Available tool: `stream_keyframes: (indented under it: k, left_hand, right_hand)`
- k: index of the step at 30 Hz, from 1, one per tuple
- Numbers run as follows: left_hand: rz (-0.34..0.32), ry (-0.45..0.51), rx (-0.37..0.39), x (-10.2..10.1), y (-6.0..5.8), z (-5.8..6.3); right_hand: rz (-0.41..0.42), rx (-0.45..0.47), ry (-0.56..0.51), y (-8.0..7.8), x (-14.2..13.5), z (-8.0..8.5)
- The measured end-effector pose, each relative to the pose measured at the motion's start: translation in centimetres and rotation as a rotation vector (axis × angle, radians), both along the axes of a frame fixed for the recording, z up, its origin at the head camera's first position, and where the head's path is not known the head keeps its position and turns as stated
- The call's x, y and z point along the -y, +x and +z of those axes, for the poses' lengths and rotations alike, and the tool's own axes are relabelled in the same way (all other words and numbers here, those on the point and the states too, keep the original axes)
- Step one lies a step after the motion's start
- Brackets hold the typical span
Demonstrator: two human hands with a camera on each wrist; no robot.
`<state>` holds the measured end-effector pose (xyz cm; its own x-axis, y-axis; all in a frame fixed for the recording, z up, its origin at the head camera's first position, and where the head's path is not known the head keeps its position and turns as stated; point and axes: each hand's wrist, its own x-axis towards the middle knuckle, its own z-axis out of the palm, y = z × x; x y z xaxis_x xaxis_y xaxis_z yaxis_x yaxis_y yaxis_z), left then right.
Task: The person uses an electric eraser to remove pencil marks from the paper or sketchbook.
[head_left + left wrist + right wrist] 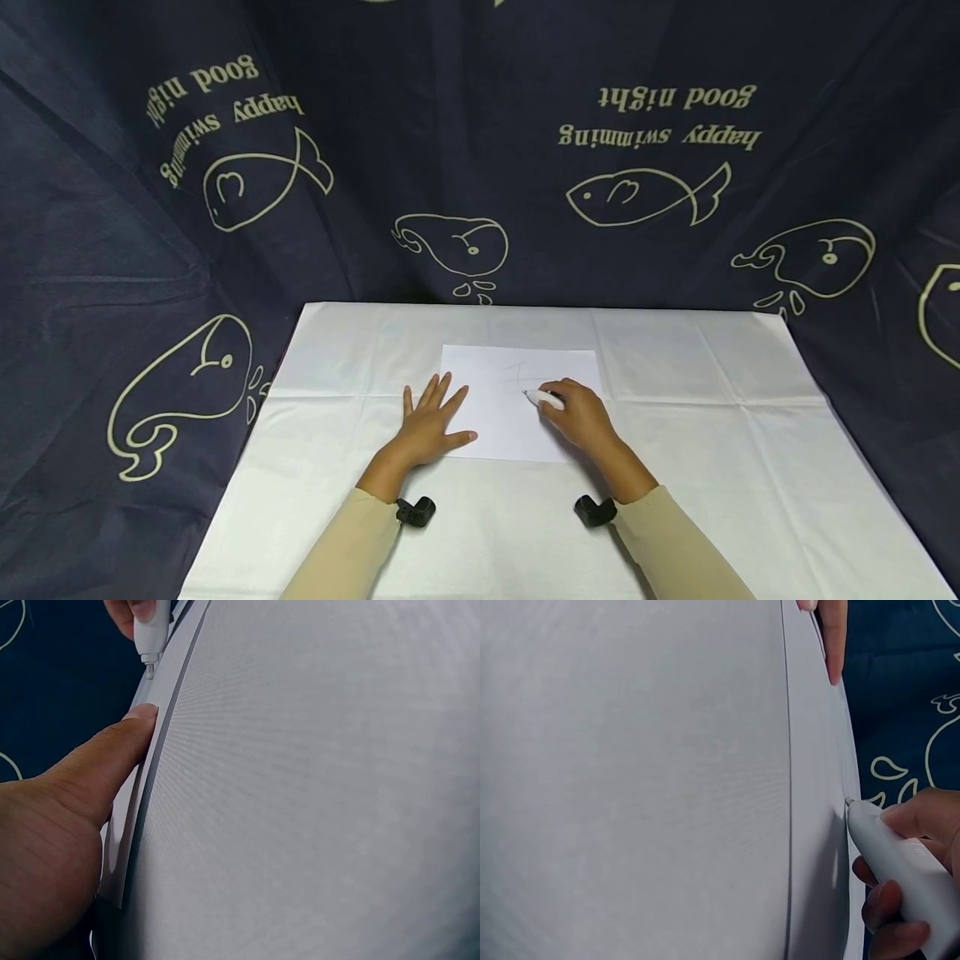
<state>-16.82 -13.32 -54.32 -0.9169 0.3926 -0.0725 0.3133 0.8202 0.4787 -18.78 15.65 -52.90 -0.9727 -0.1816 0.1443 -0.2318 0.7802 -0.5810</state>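
Note:
A white sheet of paper (498, 429) lies on the table, with faint thin lines (519, 371) on its upper middle. My left hand (426, 429) rests flat with spread fingers over the sheet's left edge, and its thumb (133, 735) presses near the front edge. In my right hand (585, 419) I grip a thick white pen-shaped tool (900, 862) with a narrow tip; its exact kind is unclear. The tool slants, and its tip meets the paper or hovers just above it, right of the middle. Part of the paper is hidden under both hands.
A white cloth (690, 433) with fold creases covers the table. Behind and at both sides hangs a dark blue cloth (450, 125) printed with fish, whales and lettering. Each wrist carries a small black camera (416, 512).

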Motion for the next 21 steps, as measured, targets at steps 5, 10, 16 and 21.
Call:
stream_keyframes:
  k: [5, 10, 16, 21]
  left_hand:
    - [0.002, 0.009, 0.004, -0.02, 0.1, 0.17]
    - [0.007, 0.021, 0.009, -0.05, 0.1, 0.25]
    - [0.014, 0.035, 0.018, -0.02, 0.01, 0.21]
    - [0.012, 0.026, 0.031, 0.03, -0.02, 0.03]
  right_hand:
    - [-0.004, 0.005, -0.011, -0.03, -0.04, -0.11]
    - [-0.019, 0.021, -0.011, 0.29, -0.26, -0.05]
    - [-0.044, 0.022, -0.012, 0.41, -0.78, -0.07]
    - [-0.037, 0.023, -0.019, 0.41, -0.64, -0.14]
